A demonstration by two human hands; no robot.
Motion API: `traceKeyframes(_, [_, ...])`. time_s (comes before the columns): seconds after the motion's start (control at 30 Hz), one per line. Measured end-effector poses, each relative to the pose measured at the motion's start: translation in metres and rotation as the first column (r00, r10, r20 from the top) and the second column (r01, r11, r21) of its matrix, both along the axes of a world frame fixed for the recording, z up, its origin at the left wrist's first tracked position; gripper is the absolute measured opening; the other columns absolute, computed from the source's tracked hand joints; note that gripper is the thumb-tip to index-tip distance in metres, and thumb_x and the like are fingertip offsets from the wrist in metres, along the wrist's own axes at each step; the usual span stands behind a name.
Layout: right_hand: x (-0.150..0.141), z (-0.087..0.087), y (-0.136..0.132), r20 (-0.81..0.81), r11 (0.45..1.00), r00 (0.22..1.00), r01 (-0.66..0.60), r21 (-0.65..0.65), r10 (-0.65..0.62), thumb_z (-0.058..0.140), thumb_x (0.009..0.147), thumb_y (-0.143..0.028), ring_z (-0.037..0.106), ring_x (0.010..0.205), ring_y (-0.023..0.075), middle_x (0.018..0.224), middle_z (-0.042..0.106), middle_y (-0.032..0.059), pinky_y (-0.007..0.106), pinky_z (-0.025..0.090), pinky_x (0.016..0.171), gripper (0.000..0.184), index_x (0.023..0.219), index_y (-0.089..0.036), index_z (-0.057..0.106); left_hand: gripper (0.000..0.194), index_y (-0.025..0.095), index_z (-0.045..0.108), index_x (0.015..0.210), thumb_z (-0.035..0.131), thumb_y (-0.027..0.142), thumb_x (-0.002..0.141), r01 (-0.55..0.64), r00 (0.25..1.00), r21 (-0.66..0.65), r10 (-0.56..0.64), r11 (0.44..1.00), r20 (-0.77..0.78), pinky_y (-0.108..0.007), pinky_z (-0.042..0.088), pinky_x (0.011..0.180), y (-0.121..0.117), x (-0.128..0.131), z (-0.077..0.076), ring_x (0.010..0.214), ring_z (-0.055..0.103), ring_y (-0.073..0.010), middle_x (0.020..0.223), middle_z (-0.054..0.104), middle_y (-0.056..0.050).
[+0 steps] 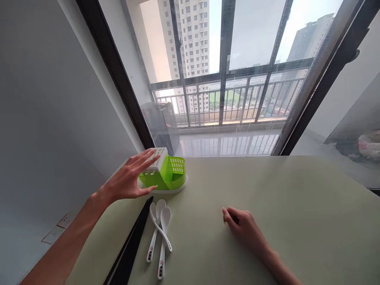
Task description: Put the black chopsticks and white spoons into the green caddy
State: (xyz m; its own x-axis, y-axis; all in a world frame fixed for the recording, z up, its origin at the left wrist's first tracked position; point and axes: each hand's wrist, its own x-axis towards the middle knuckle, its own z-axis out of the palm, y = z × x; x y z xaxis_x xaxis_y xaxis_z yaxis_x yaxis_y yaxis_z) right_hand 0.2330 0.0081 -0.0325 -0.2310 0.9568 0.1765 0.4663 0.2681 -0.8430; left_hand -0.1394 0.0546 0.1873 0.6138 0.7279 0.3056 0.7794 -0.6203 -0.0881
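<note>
My left hand [130, 176] reaches over a green and white plastic cutlery holder [162, 180] at the table's back left. Its fingers are stretched out across the white top and the thumb is apart, in front of the green side. I cannot tell whether it presses on the holder. My right hand [240, 221] rests on the right of the table's middle, its fingers curled closed with nothing seen in them. In front of the holder lie three white spoons [163, 233], crossing one another. Just left of them is a bundle of black chopsticks [130, 249].
The pale green table [225, 253] stands against a window [231, 79] with a dark frame. A grey wall [59, 118] with a socket plate [56, 229] closes off the left side. Beyond the glass are a balcony railing and tall buildings.
</note>
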Motion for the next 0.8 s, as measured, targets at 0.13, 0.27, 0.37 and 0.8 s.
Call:
traceKeyframes(0.13, [0.000, 0.001, 0.000, 0.007, 1.000, 1.000, 0.014, -0.002, -0.014, 0.041, 0.101, -0.051, 0.026, 0.056, 0.0101, 0.060, 0.027, -0.0071, 0.025, 0.023, 0.055, 0.049, 0.064, -0.020, 0.050, 0.082, 0.031, 0.027, 0.160, 0.069, 0.043, 0.090, 0.046, 0.969, -0.040, -0.035, 0.998, 0.245, -0.054, 0.025, 0.125, -0.028, 0.069, -0.023, 0.154, 0.025, -0.0320, 0.166, 0.031, -0.007])
traceKeyframes(0.27, [0.001, 0.002, -0.001, 0.004, 1.000, 1.000, -0.012, 0.020, 0.012, 0.044, 0.099, -0.044, 0.028, 0.055, 0.0095, 0.058, 0.030, -0.0072, 0.025, 0.024, 0.056, 0.044, 0.062, -0.020, 0.048, 0.059, 0.030, 0.046, 0.149, 0.065, 0.040, 0.094, 0.133, 0.804, -0.253, 0.045, 0.958, 0.593, -0.047, 0.035, 0.122, -0.053, 0.152, -0.079, 0.146, 0.041, -0.0269, 0.155, 0.049, -0.007])
traceKeyframes(0.37, [0.001, 0.001, -0.006, -0.006, 0.988, 0.989, -0.150, 0.026, 0.150, 0.051, 0.091, -0.031, 0.032, 0.053, 0.0095, 0.054, 0.036, -0.0065, 0.025, 0.026, 0.054, 0.035, 0.058, -0.020, 0.045, 0.044, 0.027, 0.060, 0.136, 0.060, 0.044, 0.096, 0.209, 0.614, -0.480, 0.268, 0.852, 0.742, -0.043, 0.044, 0.114, -0.067, 0.210, -0.126, 0.131, 0.057, -0.0267, 0.140, 0.064, -0.008])
traceKeyframes(0.8, [0.008, 0.001, -0.011, -0.026, 0.957, 0.957, -0.290, 0.004, 0.291, 0.049, 0.071, -0.020, 0.061, 0.067, 0.0194, 0.071, 0.071, 0.0054, 0.030, 0.043, 0.058, 0.018, 0.070, -0.019, 0.067, 0.027, 0.020, 0.078, 0.101, 0.060, 0.038, 0.092, 0.585, 0.216, -0.576, 0.575, 0.571, 0.789, -0.039, 0.051, 0.103, -0.070, 0.256, -0.172, 0.113, 0.068, -0.0262, 0.122, 0.075, -0.010])
